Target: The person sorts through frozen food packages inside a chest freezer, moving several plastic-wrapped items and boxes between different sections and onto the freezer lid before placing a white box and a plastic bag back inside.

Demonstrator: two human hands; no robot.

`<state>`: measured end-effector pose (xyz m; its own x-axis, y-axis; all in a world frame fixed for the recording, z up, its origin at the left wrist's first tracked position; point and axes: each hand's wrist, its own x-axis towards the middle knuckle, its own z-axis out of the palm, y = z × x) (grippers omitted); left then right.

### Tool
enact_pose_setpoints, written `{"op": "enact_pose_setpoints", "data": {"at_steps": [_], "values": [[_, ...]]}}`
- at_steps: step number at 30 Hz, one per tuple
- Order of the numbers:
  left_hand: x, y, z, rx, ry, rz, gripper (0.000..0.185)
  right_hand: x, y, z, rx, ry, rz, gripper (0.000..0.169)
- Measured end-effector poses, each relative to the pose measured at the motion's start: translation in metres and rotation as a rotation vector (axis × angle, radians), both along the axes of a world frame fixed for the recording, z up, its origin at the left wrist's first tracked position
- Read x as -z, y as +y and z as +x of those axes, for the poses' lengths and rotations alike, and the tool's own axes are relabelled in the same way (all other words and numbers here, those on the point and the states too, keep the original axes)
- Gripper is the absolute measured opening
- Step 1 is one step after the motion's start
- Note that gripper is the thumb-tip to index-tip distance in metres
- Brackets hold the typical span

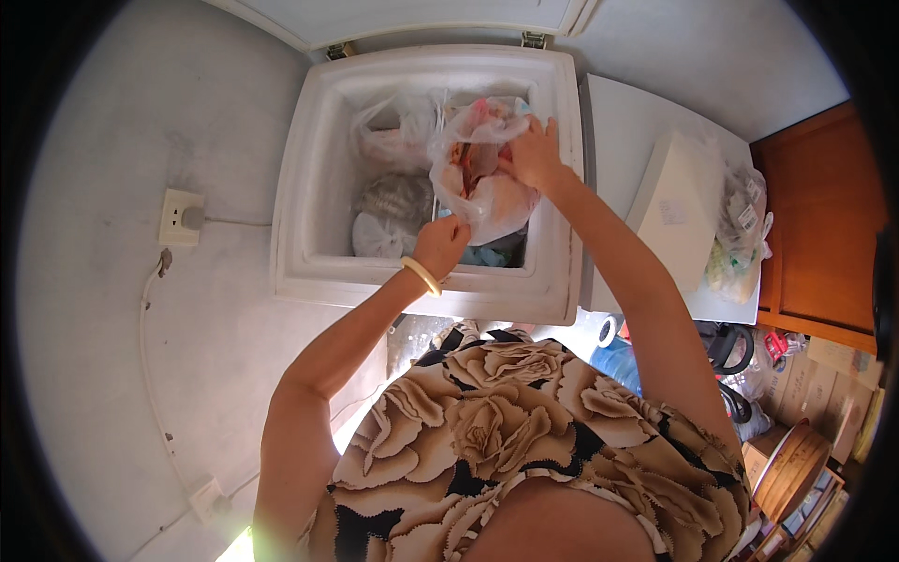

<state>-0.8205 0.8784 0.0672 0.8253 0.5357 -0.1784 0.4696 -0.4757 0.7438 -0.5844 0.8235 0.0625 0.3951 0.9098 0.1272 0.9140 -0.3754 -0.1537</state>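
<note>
A chest freezer [428, 281] stands before me with its lid [421, 14] raised. Over its right half is a clear plastic bag [491, 218], its mouth spread wide, with reddish-brown and pale food packs [477, 158] inside. My left hand [442, 246], a pale bangle [421, 276] at its wrist, pinches the near edge of this bag. At the bag's right side my right hand [535, 154] grips the rim, its thumb side towards the contents. Left of the bag, in the freezer, lie a bag of pinkish food [386, 144], a dark wrapped bundle [398, 197] and a knotted white bag [379, 235].
Right of the freezer, a white top [611, 126] carries a white box [674, 204] and plastic bags of goods [741, 225]. Beyond is a wooden cabinet [822, 218]. A wall socket [181, 218] holds a plug at left. Cardboard boxes [808, 386] and a round wooden vessel [793, 471] sit lower right.
</note>
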Motion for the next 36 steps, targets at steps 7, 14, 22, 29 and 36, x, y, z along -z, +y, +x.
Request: {"op": "enact_pose_setpoints", "data": {"at_steps": [7, 14, 22, 29, 36], "values": [[-0.009, 0.014, 0.025, 0.127, -0.27, 0.654, 0.055, 0.039, 0.032, -0.009, -0.168, -0.034, 0.098, 0.059], [0.002, 0.02, 0.095, 0.241, 0.084, 0.759, 0.064, 0.047, 0.041, 0.055, -0.214, -0.255, -0.38, 0.063], [0.021, 0.033, 0.203, 0.23, 0.239, 0.818, 0.048, 0.023, 0.028, 0.128, -0.107, -0.112, -0.178, 0.046], [0.033, 0.051, 0.199, 0.18, 0.134, 0.504, 0.054, -0.052, -0.134, 0.07, 0.086, 0.385, 0.807, 0.027], [-0.07, -0.12, 0.241, 0.061, -0.79, 0.309, 0.039, 0.059, -0.453, 0.174, 1.108, 0.402, 0.994, 0.044]]}}
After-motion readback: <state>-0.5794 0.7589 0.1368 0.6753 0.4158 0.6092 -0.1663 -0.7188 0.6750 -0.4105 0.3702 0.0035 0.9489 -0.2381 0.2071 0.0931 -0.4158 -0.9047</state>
